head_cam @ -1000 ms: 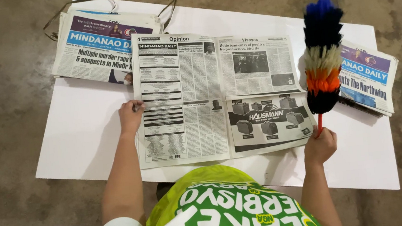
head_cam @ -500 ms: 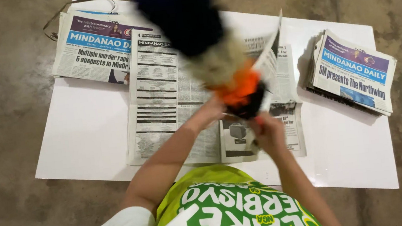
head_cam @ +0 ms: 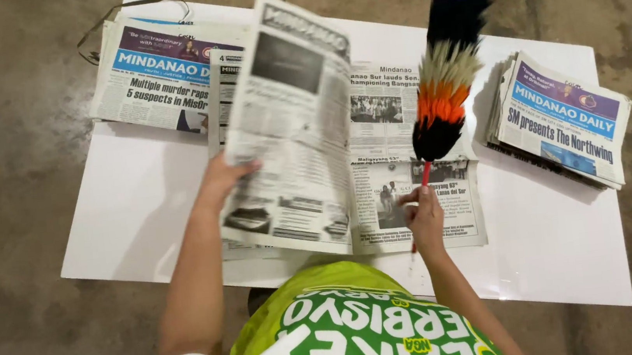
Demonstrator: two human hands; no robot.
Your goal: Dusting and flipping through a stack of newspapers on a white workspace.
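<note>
Nearest the camera, a green printed garment fills the lower edge, worn by the person at work. Just beyond it, the right hand (head_cam: pixel 423 217) is closed around the thin red handle of a feather duster (head_cam: pixel 445 70), whose black, orange, cream and blue plume stands over the right-hand page of the open newspaper (head_cam: pixel 385 162). The left hand (head_cam: pixel 224 181) grips the edge of a lifted page (head_cam: pixel 291 125), fingers clamped on the sheet, which is raised and tilted above the left half of that newspaper; the exact finger hold behind the paper cannot be made out.

The open newspaper lies at the middle of the white worktop (head_cam: pixel 551 254). Left of it and farther off sits a folded newspaper stack (head_cam: pixel 156 73), a thin dark cord loop at its far corner. Right of it, well apart, lies a second folded stack (head_cam: pixel 560 120).

Judgement: one paper is mid-treatment, a page being turned with the duster at hand. Which stack is finished cannot be told.
</note>
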